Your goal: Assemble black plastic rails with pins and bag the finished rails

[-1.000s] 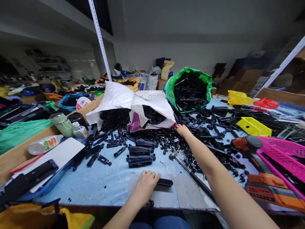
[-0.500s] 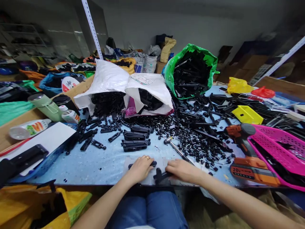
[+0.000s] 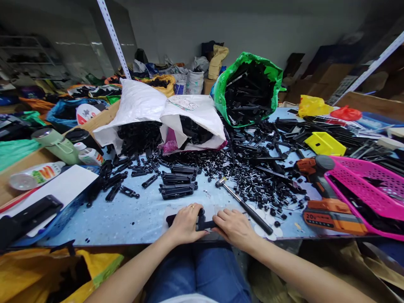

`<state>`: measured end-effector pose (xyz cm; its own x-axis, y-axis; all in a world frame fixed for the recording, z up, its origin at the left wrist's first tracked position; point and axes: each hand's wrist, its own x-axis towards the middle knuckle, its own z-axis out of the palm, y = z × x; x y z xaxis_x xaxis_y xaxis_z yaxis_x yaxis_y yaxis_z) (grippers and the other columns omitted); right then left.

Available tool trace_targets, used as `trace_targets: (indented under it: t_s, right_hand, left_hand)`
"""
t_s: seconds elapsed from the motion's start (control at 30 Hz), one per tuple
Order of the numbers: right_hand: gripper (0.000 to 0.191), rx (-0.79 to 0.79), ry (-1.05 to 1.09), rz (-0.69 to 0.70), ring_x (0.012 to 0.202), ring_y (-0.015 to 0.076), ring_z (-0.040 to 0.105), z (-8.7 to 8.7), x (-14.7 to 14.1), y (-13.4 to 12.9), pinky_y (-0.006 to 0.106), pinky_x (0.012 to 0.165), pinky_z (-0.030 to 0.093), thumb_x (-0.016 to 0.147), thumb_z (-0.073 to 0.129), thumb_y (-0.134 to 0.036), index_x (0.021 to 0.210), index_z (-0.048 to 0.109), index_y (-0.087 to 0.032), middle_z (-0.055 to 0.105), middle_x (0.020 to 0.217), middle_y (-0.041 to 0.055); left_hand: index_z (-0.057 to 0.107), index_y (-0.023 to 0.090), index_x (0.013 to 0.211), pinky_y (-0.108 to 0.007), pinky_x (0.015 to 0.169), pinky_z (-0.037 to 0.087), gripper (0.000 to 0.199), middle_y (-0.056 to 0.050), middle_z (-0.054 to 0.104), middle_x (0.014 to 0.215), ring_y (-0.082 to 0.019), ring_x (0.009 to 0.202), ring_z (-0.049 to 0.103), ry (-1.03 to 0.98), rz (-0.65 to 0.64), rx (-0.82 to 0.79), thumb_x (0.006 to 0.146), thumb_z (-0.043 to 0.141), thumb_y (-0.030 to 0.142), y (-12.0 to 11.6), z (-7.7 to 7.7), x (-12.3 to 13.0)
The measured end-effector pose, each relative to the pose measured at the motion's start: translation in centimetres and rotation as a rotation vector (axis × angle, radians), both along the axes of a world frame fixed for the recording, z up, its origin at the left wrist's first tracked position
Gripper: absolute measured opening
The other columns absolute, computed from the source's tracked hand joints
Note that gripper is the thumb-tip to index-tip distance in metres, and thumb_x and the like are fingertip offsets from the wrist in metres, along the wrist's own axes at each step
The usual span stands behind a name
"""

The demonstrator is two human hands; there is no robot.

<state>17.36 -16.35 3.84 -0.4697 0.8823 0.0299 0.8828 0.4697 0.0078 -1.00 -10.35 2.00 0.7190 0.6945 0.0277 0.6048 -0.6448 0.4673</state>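
At the front edge of the table, my left hand [image 3: 186, 223] is closed over a black plastic piece, whose ends show on both sides of the fingers. My right hand [image 3: 232, 226] grips a black plastic bar [image 3: 206, 225] that reaches left to my left thumb. How the two pieces meet is hidden by the fingers. Both hands rest over a pale sheet. A small hammer [image 3: 244, 205] with a black handle lies just right of my right hand. Beyond my left hand, several long black plastic parts [image 3: 177, 190] are stacked in a row.
Loose black parts and pins [image 3: 252, 181] cover the middle right. Behind stand white sacks [image 3: 142, 99] and a green bag [image 3: 221, 99] of black parts. A cordless drill [image 3: 331, 214] and pink basket [image 3: 356, 168] are at right; a bottle [image 3: 34, 176] lies left.
The black bar in my right hand has moved left and now lies against my left hand. My right hand has shifted left, leaving the hammer handle in full view.
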Motion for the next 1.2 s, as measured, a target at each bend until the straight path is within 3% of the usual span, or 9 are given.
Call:
trace_targets:
  t_s: [0.3,0.4,0.53,0.67,0.77,0.87,1.0,1.13,1.2]
  right_hand:
    - [0.022,-0.054,-0.046,0.078,0.073,0.0171,0.05,2.2,-0.1,1.6,0.029,0.056,0.028,0.087,0.046,-0.037,0.082,0.055,-0.018,0.059,0.078,0.0049]
    - [0.025,-0.099,-0.027,0.061,0.076,0.018,0.051,1.4,0.6,2.1,0.028,0.058,0.031,0.086,0.047,-0.039,0.083,0.056,-0.017,0.059,0.082,0.0061]
    - [0.028,-0.179,0.082,0.011,0.079,0.0181,0.053,-0.5,2.1,2.8,0.027,0.065,0.036,0.087,0.045,-0.04,0.082,0.06,-0.017,0.061,0.084,0.0056]
    - [0.028,-0.1,0.207,-0.259,0.089,0.0163,0.054,-1.2,4.1,5.0,0.026,0.078,0.038,0.092,0.033,-0.025,0.096,0.059,-0.017,0.062,0.093,0.0058]
    - [0.028,-0.029,0.159,-0.496,0.099,0.0164,0.052,-1.0,5.5,7.6,0.025,0.083,0.038,0.091,0.032,-0.02,0.107,0.055,-0.017,0.06,0.105,0.007]
    - [0.028,-0.03,0.1,-0.547,0.1,0.017,0.052,-0.8,5.9,10.4,0.025,0.082,0.038,0.09,0.032,-0.018,0.105,0.056,-0.017,0.06,0.106,0.0081]
    - [0.021,-0.08,0.064,-0.556,0.094,0.0205,0.056,-1.1,4.9,13.6,0.028,0.076,0.041,0.086,0.042,-0.021,0.098,0.059,-0.017,0.064,0.098,0.0107]
    - [0.017,-0.144,0.053,-0.585,0.084,0.0237,0.06,-1.2,4.0,15.4,0.03,0.07,0.041,0.078,0.052,-0.015,0.092,0.061,-0.015,0.065,0.088,0.0129]
    - [0.018,-0.153,0.08,-0.556,0.085,0.0225,0.06,-1.1,3.9,15.4,0.029,0.071,0.041,0.076,0.054,-0.014,0.092,0.061,-0.016,0.065,0.09,0.0111]
  left_hand:
    - [0.048,0.019,0.096,-0.032,0.072,0.043,0.034,-0.006,0.06,0.09,-0.023,0.084,0.057,-0.107,0.012,0.024,0.069,0.061,0.037,0.1,-0.7,-0.6]
    - [0.05,0.018,0.094,-0.032,0.071,0.043,0.036,-0.006,0.061,0.088,-0.023,0.083,0.057,-0.022,0.043,0.021,0.07,0.061,0.042,-0.2,-0.9,-0.1]
    - [0.052,0.016,0.099,-0.035,0.079,0.042,0.041,-0.009,0.059,0.097,-0.025,0.094,0.053,0.068,-0.049,0.028,0.073,0.058,0.048,0.8,-0.4,2.1]
    - [0.051,0.014,0.106,-0.038,0.086,0.037,0.024,-0.012,0.056,0.108,-0.025,0.105,0.048,0.067,0.071,0.056,0.087,0.037,0.019,5.2,0.9,6.2]
    - [0.057,0.009,0.094,-0.04,0.083,0.039,0.023,-0.017,0.058,0.101,-0.027,0.101,0.051,0.049,0.14,0.032,0.082,0.038,0.006,8.6,1.2,9.0]
    - [0.059,0.009,0.08,-0.038,0.08,0.041,0.018,-0.016,0.062,0.087,-0.026,0.092,0.056,-0.002,0.186,-0.008,0.077,0.043,0.002,9.7,1.1,10.1]
    - [0.058,0.012,0.081,-0.034,0.082,0.041,0.012,-0.011,0.063,0.087,-0.022,0.09,0.057,-0.142,0.281,-0.045,0.078,0.048,0.008,8.2,1.7,7.5]
    - [0.057,0.011,0.087,-0.028,0.067,0.047,0.016,-0.008,0.064,0.079,-0.016,0.073,0.061,-0.294,0.446,-0.143,0.083,0.043,0.02,5.6,2.4,0.7]
    - [0.057,0.01,0.082,-0.026,0.058,0.047,0.021,-0.005,0.062,0.066,-0.014,0.06,0.059,-0.53,0.627,-0.371,0.081,0.047,0.029,4.0,2.0,-3.0]
